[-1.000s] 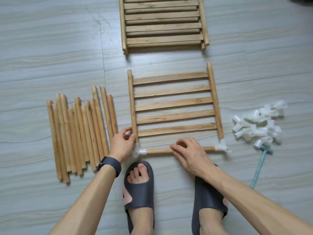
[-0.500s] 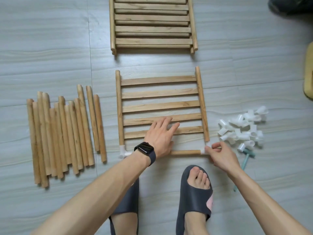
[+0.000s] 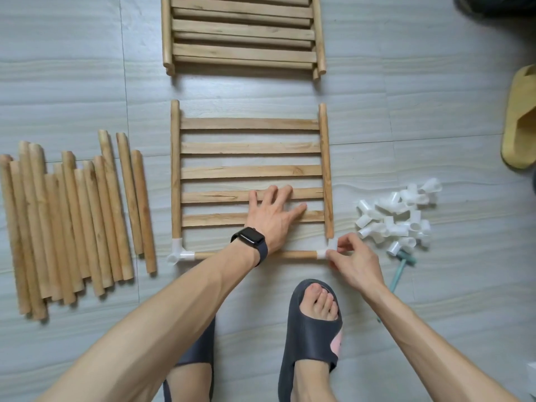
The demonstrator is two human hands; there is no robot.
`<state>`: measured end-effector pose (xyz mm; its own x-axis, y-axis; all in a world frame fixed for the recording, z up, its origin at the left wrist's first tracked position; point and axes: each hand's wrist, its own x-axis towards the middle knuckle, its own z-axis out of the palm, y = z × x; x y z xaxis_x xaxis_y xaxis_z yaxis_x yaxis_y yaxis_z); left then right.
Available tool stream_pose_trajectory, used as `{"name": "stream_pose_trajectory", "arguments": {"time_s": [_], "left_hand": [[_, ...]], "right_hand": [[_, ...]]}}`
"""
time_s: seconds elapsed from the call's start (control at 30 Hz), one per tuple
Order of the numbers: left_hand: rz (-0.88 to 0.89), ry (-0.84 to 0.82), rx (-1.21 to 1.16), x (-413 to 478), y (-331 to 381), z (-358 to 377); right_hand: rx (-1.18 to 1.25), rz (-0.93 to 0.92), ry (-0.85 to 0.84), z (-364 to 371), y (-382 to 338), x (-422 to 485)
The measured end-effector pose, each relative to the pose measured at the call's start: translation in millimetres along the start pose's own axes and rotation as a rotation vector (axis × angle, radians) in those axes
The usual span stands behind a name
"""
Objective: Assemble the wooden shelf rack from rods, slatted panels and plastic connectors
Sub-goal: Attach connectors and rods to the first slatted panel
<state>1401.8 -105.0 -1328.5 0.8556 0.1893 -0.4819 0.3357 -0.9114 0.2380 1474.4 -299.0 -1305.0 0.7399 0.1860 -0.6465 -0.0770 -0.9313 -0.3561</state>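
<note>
My feed: left hand (image 3: pixel 272 216) flat, fingers spread wide, pressing on two nearest slats of light wooden slatted panel (image 3: pixel 249 147), which lies on grey tile floor (image 3: pixel 420 117). Right hand (image 3: pixel 353 256) narrow, fingertips pinching white plastic corner connector (image 3: pixel 332 245) at panel's near-right corner. Thin wooden rod (image 3: pixel 295 254) runs from it along near edge to second white corner connector (image 3: pixel 179 252). Row of loose wooden rods (image 3: pixel 72 221) left of panel. Heap of white plastic connectors (image 3: pixel 397 219) right. Stacked slatted panels (image 3: pixel 243 30) beyond.
</note>
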Motion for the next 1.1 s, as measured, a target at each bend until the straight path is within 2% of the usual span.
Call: {"name": "stream_pose_trajectory", "arguments": {"time_s": [0.2, 0.3, 0.4, 0.6, 0.77, 0.87, 1.03, 1.1], "left_hand": [[0.013, -0.015, 0.098, 6, 5, -4], [0.023, -0.019, 0.116, 5, 7, -3], [0.024, -0.021, 0.114, 5, 8, -5], [0.042, -0.009, 0.119, 6, 4, -8], [0.110, -0.024, 0.169, 9, -2, -12], [0.128, -0.022, 0.169, 9, -3, -13], [0.115, -0.001, -0.018, 18, -11, -13], [0.114, -0.033, -0.059, 19, 2, -12]], "right_hand": [[-0.093, -0.022, 0.029, 14, -1, -6], [-0.276, -0.021, 0.077, 14, -8, 1], [-0.386, -0.093, 0.121, 16, -13, 8], [-0.389, -0.160, 0.148, 28, -11, 3], [-0.341, -0.062, 0.142, 31, -19, 3], [-0.090, 0.087, 0.089, 24, -17, -1], [0.942, 0.346, -0.099, 9, -10, -15], [1.062, 0.361, -0.181, 6, -19, -17]]}}
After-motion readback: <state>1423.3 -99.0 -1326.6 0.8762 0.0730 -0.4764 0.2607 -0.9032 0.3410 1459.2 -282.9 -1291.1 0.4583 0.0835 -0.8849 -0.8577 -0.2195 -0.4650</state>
